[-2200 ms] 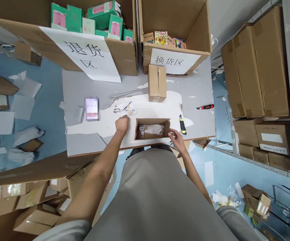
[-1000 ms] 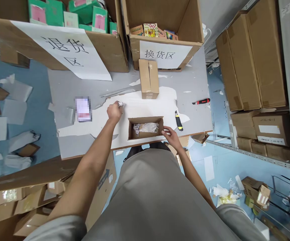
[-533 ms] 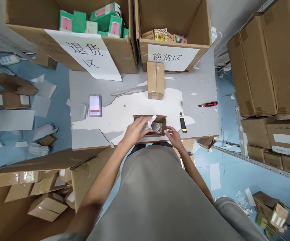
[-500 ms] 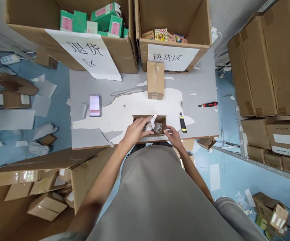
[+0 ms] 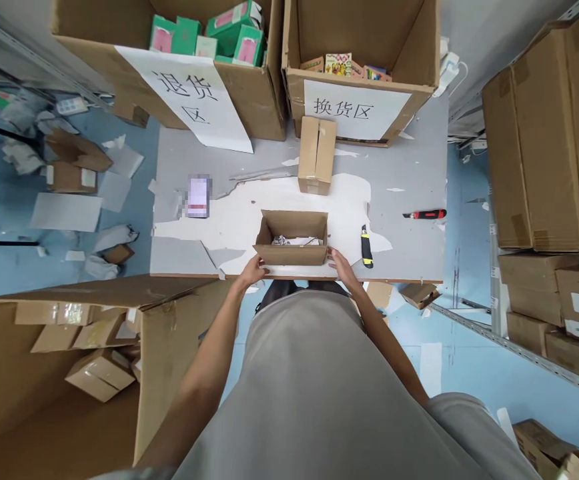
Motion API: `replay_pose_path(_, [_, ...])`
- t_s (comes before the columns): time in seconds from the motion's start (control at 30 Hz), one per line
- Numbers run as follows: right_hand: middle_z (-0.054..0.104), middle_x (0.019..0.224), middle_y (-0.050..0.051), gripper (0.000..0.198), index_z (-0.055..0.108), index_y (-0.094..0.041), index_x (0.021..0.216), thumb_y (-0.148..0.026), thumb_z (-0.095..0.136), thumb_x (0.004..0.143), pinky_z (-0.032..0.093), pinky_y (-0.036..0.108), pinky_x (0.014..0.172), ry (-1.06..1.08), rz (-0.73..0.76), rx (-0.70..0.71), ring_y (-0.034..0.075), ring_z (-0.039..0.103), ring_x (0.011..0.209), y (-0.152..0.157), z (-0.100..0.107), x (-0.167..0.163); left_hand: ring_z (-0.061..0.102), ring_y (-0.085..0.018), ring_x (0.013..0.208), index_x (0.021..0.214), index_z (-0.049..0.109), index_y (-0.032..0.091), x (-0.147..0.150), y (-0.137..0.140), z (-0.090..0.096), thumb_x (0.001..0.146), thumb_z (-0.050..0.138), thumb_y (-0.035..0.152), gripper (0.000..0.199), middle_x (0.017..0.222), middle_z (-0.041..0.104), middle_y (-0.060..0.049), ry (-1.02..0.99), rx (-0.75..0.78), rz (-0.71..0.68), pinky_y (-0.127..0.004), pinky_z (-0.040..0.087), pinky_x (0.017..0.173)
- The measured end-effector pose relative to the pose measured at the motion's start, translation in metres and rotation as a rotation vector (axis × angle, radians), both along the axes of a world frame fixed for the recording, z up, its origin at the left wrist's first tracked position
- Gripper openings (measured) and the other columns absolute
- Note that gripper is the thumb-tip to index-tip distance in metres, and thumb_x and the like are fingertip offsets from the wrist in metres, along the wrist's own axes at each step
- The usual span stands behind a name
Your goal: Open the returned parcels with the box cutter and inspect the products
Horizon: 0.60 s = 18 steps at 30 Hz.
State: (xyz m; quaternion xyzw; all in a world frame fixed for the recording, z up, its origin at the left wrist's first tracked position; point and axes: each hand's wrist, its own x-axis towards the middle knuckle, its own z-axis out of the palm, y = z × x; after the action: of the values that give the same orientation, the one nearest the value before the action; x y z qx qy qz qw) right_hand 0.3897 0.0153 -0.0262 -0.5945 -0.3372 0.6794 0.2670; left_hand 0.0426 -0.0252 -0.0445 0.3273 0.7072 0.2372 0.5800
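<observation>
A small cardboard box (image 5: 291,255) stands with its top open near the front edge of the table, crumpled whitish paper (image 5: 297,241) lying inside. My left hand (image 5: 253,270) grips its lower left front corner, thumb and fingers close together. At the right front corner, my right hand (image 5: 342,265) holds the box with its fingertips against the side. Behind it is a taped, closed carton (image 5: 315,157). A yellow-and-black utility knife (image 5: 366,247) lies just right of my right hand.
Two big cartons with paper signs, one holding green boxes (image 5: 185,37), the other small colourful packs (image 5: 338,65), line the table's back. A phone (image 5: 199,197) lies left, a red-and-black utility knife (image 5: 428,214) right. A large carton of parcels (image 5: 102,373) stands at lower left.
My left hand has come out of the box and moved to its left front corner. The box now sits slightly farther from me, its inside showing. The view has shifted a little.
</observation>
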Motion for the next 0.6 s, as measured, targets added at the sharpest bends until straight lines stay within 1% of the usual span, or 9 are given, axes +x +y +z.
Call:
replay_pose_path(0.07, [0.069,0.164,0.008,0.070,0.075,-0.033,0.140,-0.079,0.078,0.088,0.055,0.060,0.127,0.032,-0.037,-0.090,0.035,0.064,0.152,0.004,-0.017,-0.002,0.078,-0.042,0.127,0.117,0.074,0.014,0.016,-0.005,-0.005,0.057,0.082,0.028,0.062,0.123,0.084,-0.020,0.002,0.002,0.024,-0.060,0.060,0.119])
replay_pose_path(0.13, [0.069,0.163,0.004,0.060,0.073,-0.035,0.136,-0.069,0.078,0.087,0.053,0.059,0.129,0.059,-0.077,-0.135,0.032,0.063,0.151,0.004,-0.029,-0.005,0.078,-0.040,0.126,0.108,0.074,0.015,0.028,-0.010,-0.007,0.059,0.086,0.031,0.053,0.116,0.085,-0.017,0.016,0.007,0.045,-0.058,0.060,0.119])
replay_pose_path(0.2, [0.071,0.158,0.004,0.054,0.071,-0.033,0.131,-0.062,0.075,0.085,0.051,0.056,0.131,0.076,-0.102,-0.143,0.029,0.065,0.148,-0.001,-0.036,-0.007,0.078,-0.041,0.122,0.097,0.074,0.017,0.036,-0.015,-0.007,0.061,0.089,0.034,0.042,0.108,0.085,-0.016,0.036,0.012,0.064,-0.059,0.061,0.118])
replay_pose_path(0.27, [0.072,0.153,0.004,0.051,0.069,-0.032,0.128,-0.059,0.071,0.084,0.050,0.054,0.131,0.086,-0.118,-0.123,0.028,0.065,0.145,-0.010,-0.039,-0.006,0.079,-0.042,0.117,0.090,0.074,0.019,0.042,-0.020,-0.006,0.061,0.091,0.036,0.037,0.103,0.085,-0.015,0.057,0.025,0.083,-0.060,0.063,0.115])
replay_pose_path(0.37, [0.073,0.151,0.004,0.048,0.069,-0.032,0.126,-0.059,0.067,0.085,0.050,0.051,0.130,0.078,-0.149,-0.055,0.028,0.064,0.145,-0.029,-0.037,-0.003,0.079,-0.041,0.112,0.082,0.073,0.021,0.051,-0.030,-0.002,0.059,0.093,0.037,0.034,0.098,0.086,-0.013,0.074,0.069,0.095,-0.060,0.065,0.113])
replay_pose_path(0.47, [0.074,0.149,0.005,0.046,0.070,-0.032,0.124,-0.059,0.065,0.087,0.052,0.050,0.129,0.061,-0.197,0.027,0.029,0.063,0.146,-0.049,-0.028,0.001,0.081,-0.041,0.109,0.080,0.075,0.022,0.060,-0.043,0.005,0.063,0.095,0.039,0.032,0.095,0.087,-0.012,0.069,0.115,0.071,-0.058,0.067,0.110])
replay_pose_path(0.53, [0.075,0.148,0.006,0.046,0.071,-0.032,0.124,-0.059,0.065,0.088,0.052,0.051,0.129,0.046,-0.237,0.071,0.030,0.064,0.147,-0.064,-0.019,0.004,0.082,-0.043,0.113,0.086,0.079,0.021,0.064,-0.053,0.010,0.067,0.095,0.040,0.032,0.101,0.088,-0.014,0.064,0.142,0.047,-0.059,0.067,0.110])
replay_pose_path(0.6, [0.076,0.148,0.007,0.046,0.072,-0.031,0.125,-0.059,0.066,0.088,0.052,0.051,0.129,0.029,-0.282,0.105,0.030,0.065,0.146,-0.080,-0.008,0.007,0.081,-0.044,0.123,0.098,0.083,0.019,0.066,-0.062,0.015,0.072,0.095,0.040,0.035,0.111,0.089,-0.015,0.060,0.168,0.019,-0.060,0.066,0.114])
